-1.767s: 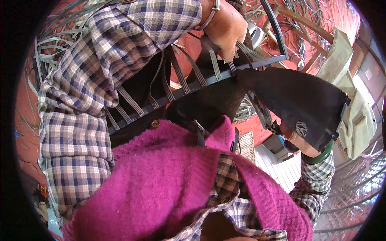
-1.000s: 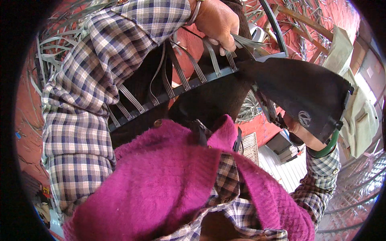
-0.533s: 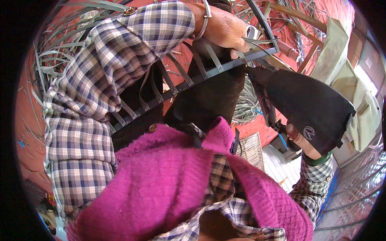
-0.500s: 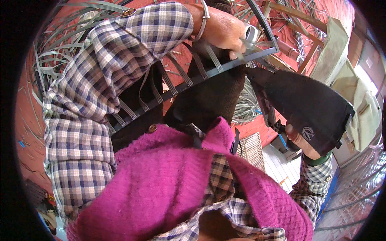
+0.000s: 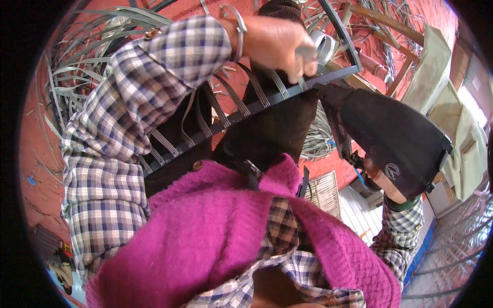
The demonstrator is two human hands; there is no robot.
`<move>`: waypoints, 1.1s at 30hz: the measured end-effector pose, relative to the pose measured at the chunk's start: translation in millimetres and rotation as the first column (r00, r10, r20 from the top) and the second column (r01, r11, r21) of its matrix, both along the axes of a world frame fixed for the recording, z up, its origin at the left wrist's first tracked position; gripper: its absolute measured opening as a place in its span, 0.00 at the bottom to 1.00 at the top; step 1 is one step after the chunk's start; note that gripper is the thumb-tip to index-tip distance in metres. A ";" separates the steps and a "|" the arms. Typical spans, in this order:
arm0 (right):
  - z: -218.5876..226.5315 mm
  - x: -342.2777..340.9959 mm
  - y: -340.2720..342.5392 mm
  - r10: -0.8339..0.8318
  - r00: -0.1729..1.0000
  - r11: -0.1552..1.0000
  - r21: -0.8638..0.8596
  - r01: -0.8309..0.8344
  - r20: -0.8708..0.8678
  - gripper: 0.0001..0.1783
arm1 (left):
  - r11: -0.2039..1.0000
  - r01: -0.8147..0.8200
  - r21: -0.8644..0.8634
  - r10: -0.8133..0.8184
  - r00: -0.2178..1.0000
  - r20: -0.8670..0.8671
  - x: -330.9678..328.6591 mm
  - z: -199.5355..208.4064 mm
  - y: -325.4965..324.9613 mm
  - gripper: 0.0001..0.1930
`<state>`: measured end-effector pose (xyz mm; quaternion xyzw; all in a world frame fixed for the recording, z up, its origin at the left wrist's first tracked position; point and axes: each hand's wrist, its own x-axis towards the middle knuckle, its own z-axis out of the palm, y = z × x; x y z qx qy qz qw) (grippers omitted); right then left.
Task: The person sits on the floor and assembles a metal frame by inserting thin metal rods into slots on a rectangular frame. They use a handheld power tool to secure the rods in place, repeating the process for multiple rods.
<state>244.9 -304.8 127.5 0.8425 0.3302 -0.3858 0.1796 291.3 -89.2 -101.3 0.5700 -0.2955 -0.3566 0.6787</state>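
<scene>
My left hand (image 5: 285, 49), a metal bangle at its wrist, bends over the far right part of a dark metal frame (image 5: 236, 115) lying across my thighs. Its fingers are pinched at a grey flat strap (image 5: 303, 83) by the frame's bar. Several grey straps wrap around that bar in spaced groups. A white ring-shaped piece (image 5: 323, 47) shows just beyond the fingers. My right hand (image 5: 381, 180) is closed around the handle of a black tool that looks like a staple gun (image 5: 385, 131). Its narrow nose is against or very near the bar, beside the left fingers.
Loose grey straps (image 5: 102, 46) lie tangled on the red floor (image 5: 43, 169) at the far left. A coil of straps (image 5: 316, 138) rests right of my leg. Wooden pieces (image 5: 393, 25) and pale cloth (image 5: 429, 66) are at the far right. A woven panel (image 5: 324, 192) lies near my right side.
My left hand has shifted slightly down and right along the frame, its fingers lower at the strap. The frame has moved slightly right. The black tool stays in almost the same place.
</scene>
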 end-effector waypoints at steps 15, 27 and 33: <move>-1.1 4.1 -4.0 -0.131 0.988 0.968 0.224 0.111 0.076 0.18 | 0.953 0.046 0.298 -0.112 0.972 0.207 11.6 15.5 -6.4 0.11; -19.1 19.7 5.9 0.151 0.987 0.921 0.372 -0.118 -0.061 0.21 | 0.959 0.045 0.278 -0.091 0.984 0.153 4.6 10.0 -4.8 0.11; -14.6 24.7 24.6 0.073 0.995 0.927 0.372 -0.044 -0.064 0.19 | 0.959 0.010 0.283 -0.079 0.969 0.234 2.4 3.8 -7.0 0.11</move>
